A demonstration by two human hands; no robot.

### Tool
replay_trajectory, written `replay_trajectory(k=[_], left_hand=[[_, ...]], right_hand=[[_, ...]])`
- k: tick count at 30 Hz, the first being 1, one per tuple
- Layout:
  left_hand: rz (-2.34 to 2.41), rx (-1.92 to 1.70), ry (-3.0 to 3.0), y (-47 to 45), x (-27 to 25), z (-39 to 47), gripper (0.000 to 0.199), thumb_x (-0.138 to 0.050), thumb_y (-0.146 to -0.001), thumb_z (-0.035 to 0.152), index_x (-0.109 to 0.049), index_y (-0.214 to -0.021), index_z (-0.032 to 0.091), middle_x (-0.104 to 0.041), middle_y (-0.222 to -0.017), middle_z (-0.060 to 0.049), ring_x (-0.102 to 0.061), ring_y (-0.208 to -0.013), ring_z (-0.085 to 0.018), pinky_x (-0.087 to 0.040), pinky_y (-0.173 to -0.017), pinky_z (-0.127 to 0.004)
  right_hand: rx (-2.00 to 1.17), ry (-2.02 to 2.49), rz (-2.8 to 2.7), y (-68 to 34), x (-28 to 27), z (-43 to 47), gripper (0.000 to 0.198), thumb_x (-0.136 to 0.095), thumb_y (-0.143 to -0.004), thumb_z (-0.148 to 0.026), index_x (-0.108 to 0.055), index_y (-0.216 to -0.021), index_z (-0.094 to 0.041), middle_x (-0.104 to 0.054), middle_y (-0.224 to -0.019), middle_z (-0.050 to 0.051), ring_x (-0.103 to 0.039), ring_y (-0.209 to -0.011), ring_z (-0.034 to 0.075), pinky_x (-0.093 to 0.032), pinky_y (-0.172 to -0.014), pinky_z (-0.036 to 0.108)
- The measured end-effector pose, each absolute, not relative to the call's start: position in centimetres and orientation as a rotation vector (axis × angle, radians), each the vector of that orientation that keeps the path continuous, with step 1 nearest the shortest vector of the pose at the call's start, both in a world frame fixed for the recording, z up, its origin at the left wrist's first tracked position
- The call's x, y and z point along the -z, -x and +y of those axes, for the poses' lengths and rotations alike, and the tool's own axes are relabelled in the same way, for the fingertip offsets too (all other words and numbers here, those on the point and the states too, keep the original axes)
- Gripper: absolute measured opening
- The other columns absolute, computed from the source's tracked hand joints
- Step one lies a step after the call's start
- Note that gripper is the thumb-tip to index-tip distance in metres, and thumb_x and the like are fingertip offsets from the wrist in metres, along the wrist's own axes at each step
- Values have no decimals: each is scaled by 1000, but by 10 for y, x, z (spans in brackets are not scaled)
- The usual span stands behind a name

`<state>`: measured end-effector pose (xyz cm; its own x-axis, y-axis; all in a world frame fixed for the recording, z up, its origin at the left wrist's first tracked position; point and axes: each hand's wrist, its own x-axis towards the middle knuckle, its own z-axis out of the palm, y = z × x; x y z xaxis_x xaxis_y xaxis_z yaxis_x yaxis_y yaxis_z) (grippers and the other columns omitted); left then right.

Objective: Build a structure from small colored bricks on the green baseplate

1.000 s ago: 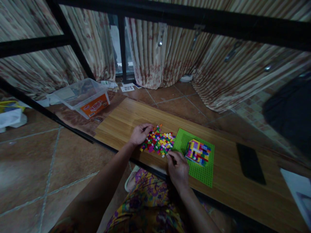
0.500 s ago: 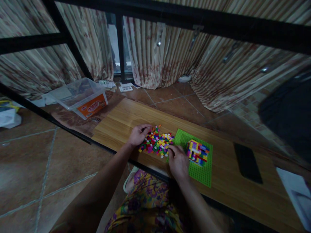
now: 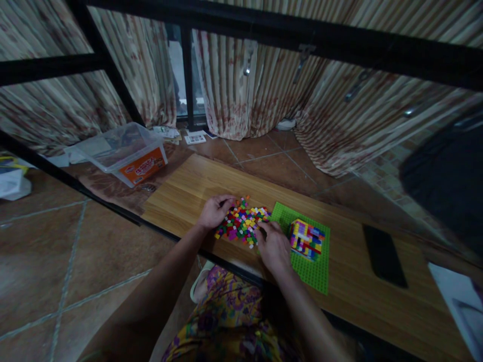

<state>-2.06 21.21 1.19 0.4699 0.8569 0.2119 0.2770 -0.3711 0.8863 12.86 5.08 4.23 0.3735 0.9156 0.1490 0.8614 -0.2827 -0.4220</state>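
A pile of small multicoloured building bricks (image 3: 244,221) lies loose on the wooden table. At its left edge rests my left hand (image 3: 216,211), thumb and fingers pinched together; whatever is between them is too small to make out. My right hand (image 3: 274,245) reaches over the right side of the pile, thumb and forefinger apart and close to the bricks, with no brick visible between them. Just right of that hand, a green baseplate (image 3: 317,275) carries a box-like structure of colourful bricks (image 3: 307,239). My right hand covers part of the baseplate's left side.
The wooden table (image 3: 196,181) has a dark front edge. A black phone-like slab (image 3: 385,255) lies to the right, near a white sheet (image 3: 453,296). On the floor at left stands a clear plastic bin (image 3: 113,151) with an orange label. Dark metal bars cross the view.
My right hand has shifted slightly left, further over the pile, and its thumb and forefinger have parted. My left hand stays almost where it was.
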Motion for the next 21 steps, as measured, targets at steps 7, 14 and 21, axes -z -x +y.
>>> replay_trajectory(k=[7, 14, 21], left_hand=[[952, -876, -1864, 20, -9, 213, 28, -54, -88, 38, -72, -102, 21, -74, -102, -4, -68, -96, -21, -52, -92, -33], [943, -868, -1859, 20, -9, 214, 28, -54, -87, 37, -71, -101, 21, -75, -100, -4, -69, -94, -20, -53, -91, -34], [954, -858, -1867, 21, -10, 213, 28, -53, -88, 37, -71, -101, 21, -74, -101, -4, -69, -95, -20, -52, -92, -34]], right_hand=[[-119, 2157, -1540, -128, -36, 63, 19, -50, -90, -29, -68, -91, -23, -65, -93, 6, -61, -76, 17, -44, -68, 27], [-317, 2052, -1365, -129, -39, 59, 15, -55, -85, -29, -63, -93, -19, -68, -90, 6, -64, -81, 20, -47, -75, 31], [-586, 1770, -1103, -131, -39, 48, 25, -57, -82, -34, -63, -102, -20, -70, -92, 5, -66, -82, 19, -50, -77, 32]])
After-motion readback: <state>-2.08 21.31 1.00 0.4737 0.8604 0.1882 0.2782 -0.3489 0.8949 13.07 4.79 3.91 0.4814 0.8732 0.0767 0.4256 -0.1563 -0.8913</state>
